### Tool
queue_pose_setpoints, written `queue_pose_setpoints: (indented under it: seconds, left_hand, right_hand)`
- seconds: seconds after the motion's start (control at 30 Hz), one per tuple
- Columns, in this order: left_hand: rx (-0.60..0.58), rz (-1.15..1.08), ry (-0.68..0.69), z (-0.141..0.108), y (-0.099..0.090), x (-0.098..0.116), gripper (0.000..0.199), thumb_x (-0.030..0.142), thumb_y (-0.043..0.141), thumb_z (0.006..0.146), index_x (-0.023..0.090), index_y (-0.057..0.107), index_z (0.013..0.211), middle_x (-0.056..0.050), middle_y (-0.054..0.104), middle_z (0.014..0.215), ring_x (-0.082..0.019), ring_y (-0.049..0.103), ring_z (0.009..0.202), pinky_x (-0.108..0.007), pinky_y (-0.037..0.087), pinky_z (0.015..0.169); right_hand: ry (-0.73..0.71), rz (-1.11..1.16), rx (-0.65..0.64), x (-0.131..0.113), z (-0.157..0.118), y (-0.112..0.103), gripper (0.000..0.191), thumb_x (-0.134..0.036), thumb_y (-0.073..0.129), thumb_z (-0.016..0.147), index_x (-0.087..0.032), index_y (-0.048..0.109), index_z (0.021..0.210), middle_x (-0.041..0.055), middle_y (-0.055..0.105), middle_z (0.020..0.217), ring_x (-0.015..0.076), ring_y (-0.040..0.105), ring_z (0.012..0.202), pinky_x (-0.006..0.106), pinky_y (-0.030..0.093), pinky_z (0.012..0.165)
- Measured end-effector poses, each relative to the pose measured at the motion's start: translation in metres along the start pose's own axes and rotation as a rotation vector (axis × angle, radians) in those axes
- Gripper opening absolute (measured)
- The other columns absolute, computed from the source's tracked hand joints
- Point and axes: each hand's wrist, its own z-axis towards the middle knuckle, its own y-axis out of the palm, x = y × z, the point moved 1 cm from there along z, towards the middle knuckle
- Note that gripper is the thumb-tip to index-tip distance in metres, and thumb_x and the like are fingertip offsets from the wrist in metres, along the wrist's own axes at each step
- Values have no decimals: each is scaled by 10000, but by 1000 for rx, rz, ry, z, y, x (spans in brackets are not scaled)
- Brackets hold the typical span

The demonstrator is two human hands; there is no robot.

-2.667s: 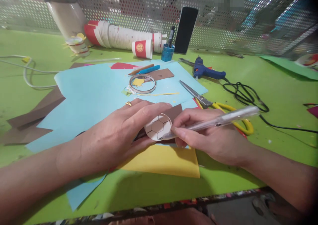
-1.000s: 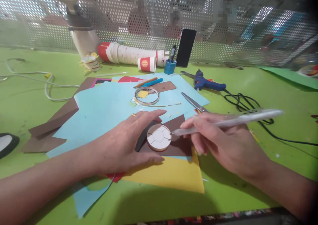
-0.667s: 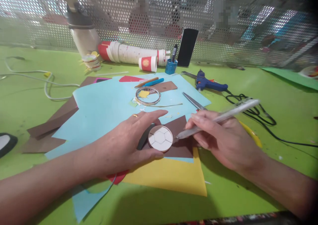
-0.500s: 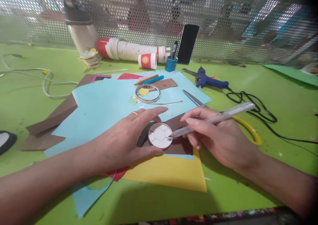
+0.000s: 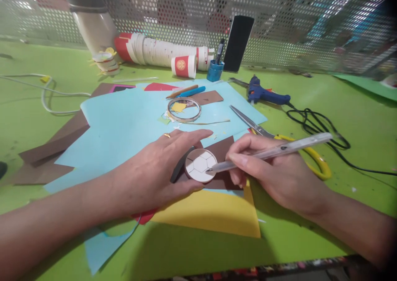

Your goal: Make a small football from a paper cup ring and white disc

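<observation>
My left hand (image 5: 151, 165) curves around a small round white disc (image 5: 199, 168), with the thumb at its near edge and the fingers arched behind it. Thin dark lines form a hexagon pattern, like a football's, on the disc's face inside a raised rim. Held in my right hand (image 5: 266, 169) is a pen (image 5: 279, 148) with a clear barrel, its tip on the lower right of the disc. Under the disc lies brown paper (image 5: 226, 179), over a yellow sheet (image 5: 211, 215). Yellow-handled scissors (image 5: 252, 122) lie partly behind my right hand.
Light blue paper (image 5: 124, 120) carries a tape ring (image 5: 200, 111), an orange pencil (image 5: 182, 91) and a blue pen (image 5: 192, 91). Behind stand stacked paper cups (image 5: 164, 51), a bottle (image 5: 96, 33) and a phone (image 5: 238, 43). A glue gun (image 5: 266, 94) with a black cord lies right.
The pen tip has moved slightly left and down on the disc's face, and the pen's back end has shifted right. The whole view has shifted a little; my left hand keeps its hold.
</observation>
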Motion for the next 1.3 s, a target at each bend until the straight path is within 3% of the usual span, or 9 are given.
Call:
queue_pose_setpoints:
  seconds: [0.27, 1.3]
  left_hand:
    - [13, -4, 7, -1, 0, 1, 679, 336, 682, 853, 211, 354, 1434, -108, 620, 1219, -267, 607, 1076, -393, 494, 886]
    - [15, 39, 11, 0, 0, 2, 694, 350, 682, 853, 206, 349, 1446, -106, 610, 1255, -256, 587, 1124, -366, 482, 910]
  right_hand:
    - [14, -119, 3, -6, -1, 3, 154, -272, 615, 951, -193, 619, 819, -29, 688, 661, 74, 621, 588, 163, 528, 572]
    - [17, -126, 0, -4, -1, 2, 148, -266, 616, 950, -209, 620, 813, -54, 692, 659, 57, 623, 585, 152, 526, 580]
